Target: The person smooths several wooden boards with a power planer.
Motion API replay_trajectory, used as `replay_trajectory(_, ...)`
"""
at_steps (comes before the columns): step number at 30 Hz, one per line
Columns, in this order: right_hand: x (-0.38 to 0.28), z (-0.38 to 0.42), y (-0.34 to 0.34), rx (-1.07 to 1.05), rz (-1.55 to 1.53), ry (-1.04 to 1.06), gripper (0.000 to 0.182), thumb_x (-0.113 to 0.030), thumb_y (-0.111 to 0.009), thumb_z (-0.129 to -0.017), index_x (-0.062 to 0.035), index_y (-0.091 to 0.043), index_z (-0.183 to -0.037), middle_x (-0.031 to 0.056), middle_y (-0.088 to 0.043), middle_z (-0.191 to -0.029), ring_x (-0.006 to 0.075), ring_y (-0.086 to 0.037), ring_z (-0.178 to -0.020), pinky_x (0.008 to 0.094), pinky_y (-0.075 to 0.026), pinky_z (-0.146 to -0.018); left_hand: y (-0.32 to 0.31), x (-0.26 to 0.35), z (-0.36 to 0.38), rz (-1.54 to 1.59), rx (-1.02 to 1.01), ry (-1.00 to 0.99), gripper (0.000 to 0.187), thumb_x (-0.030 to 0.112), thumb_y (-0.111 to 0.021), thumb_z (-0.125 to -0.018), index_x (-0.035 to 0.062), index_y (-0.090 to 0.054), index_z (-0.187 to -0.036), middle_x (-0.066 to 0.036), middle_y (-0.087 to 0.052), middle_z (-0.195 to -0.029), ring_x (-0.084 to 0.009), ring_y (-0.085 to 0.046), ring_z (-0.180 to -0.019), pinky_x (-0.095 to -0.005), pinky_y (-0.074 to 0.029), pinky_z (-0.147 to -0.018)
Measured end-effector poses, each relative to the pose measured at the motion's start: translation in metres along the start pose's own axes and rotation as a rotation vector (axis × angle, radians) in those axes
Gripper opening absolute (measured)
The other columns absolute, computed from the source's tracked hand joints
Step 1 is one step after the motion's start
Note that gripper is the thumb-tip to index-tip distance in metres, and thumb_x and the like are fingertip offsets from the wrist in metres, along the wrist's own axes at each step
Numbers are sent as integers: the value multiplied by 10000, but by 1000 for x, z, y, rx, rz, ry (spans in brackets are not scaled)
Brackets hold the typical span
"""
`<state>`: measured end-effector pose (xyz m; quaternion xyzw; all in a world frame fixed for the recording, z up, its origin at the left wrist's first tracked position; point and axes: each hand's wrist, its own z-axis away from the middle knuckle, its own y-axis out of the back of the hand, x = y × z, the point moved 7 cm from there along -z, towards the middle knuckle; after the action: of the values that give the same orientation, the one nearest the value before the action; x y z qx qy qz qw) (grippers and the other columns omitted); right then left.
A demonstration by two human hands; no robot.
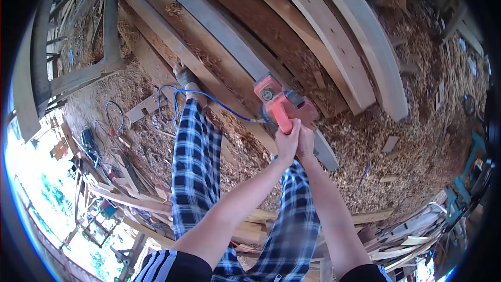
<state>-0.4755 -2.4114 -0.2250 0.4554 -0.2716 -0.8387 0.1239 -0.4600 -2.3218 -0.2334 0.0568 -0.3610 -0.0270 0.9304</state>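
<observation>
A red electric hand planer point(279, 105) sits on the upper face of a long timber beam point(229, 36), close to the beam's near end. My left hand point(287, 139) is closed around the planer's rear handle. Right beside it, my right hand point(306, 142) is closed at the back of the same tool, its fingers partly hidden. A blue power cable point(224, 105) leaves the planer's left side and loops over toward my foot point(186, 78). The planer hides part of the beam beneath it, and the beam's end point(326, 152) shows past it.
More thick timbers point(334, 36) lie side by side to the right, with another beam point(172, 42) to the left. Wood shavings point(381, 177) cover the ground. Wooden frames point(109, 31) stand at the far left, and scrap boards point(141, 201) pile up at lower left.
</observation>
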Motion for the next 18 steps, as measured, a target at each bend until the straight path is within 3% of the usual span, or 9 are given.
replay_trajectory(2,34,36,16,46,-17,23,201,-206,-587,-784,-159,-649,-969,118,-655,-819,308,-639,-728,387,-493,-616,-16,-30,37,43,34,6,249,240,-667,-835,8,-634,-918,-56,-647,-828,-128,-602,-788,-266,-474,-709)
replay_trajectory(6,105,107,31,4,44,-75,215,-134,-609,-767,-111,-655,-976,114,-656,-770,279,-648,-705,357,-495,-598,-40,-100,97,7,-59,213,279,258,-672,-834,13,-627,-961,-33,-629,-887,-105,-586,-832,-254,-466,-729)
replay_trajectory(9,125,129,42,108,-137,-55,196,-105,-588,-799,-78,-646,-985,106,-657,-790,240,-650,-706,328,-502,-620,-50,-120,118,33,-63,136,296,263,-687,-823,13,-618,-967,-48,-641,-907,-109,-594,-853,-261,-469,-760)
replay_trajectory(13,119,120,41,24,-202,-123,188,-79,-564,-826,-51,-639,-997,106,-655,-817,213,-647,-720,296,-502,-645,-41,-97,112,-144,-39,219,299,252,-696,-817,11,-606,-969,-67,-653,-903,-114,-606,-849,-269,-477,-769)
replay_trajectory(15,92,102,34,0,-125,-36,185,-78,-556,-833,-40,-637,-995,117,-654,-833,222,-648,-722,289,-497,-645,-33,-86,96,-101,-13,163,304,256,-706,-806,14,-601,-958,-80,-659,-884,-118,-614,-829,-276,-485,-754)
replay_trajectory(16,96,93,23,16,-355,-109,200,-95,-568,-830,-30,-630,-1009,126,-651,-808,226,-651,-717,297,-492,-628,-26,-72,84,-100,23,111,301,274,-706,-802,23,-608,-937,-77,-660,-855,-117,-615,-784,-279,-487,-721)
replay_trajectory(18,72,65,8,22,-331,-84,205,-103,-575,-826,-32,-630,-1010,132,-651,-802,233,-652,-716,303,-493,-625,-13,-42,55,-99,34,98,293,277,-705,-801,23,-613,-914,-74,-657,-842,-116,-612,-769,-279,-484,-712)
